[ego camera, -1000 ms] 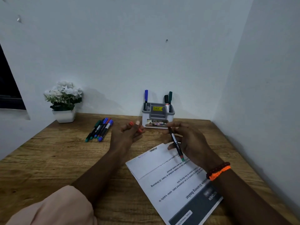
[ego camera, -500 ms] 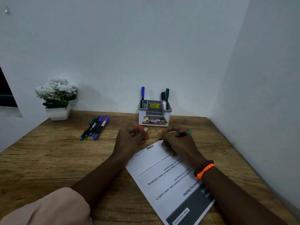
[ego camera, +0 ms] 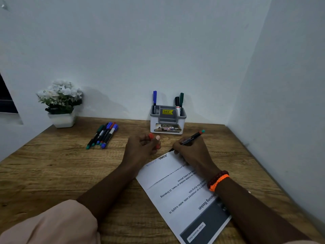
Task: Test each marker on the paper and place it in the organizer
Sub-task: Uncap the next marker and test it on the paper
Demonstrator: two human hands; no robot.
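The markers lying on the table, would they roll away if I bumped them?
Probably a little. The loose markers look round and smooth, so a sideways bump could roll them. They lie bunched side by side on the flat wooden table, which may slow them.

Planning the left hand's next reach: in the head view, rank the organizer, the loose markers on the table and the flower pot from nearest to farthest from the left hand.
1. Organizer: just beyond the left hand, slightly to its right.
2. Loose markers: to its left, on the table.
3. Flower pot: far left, by the wall.
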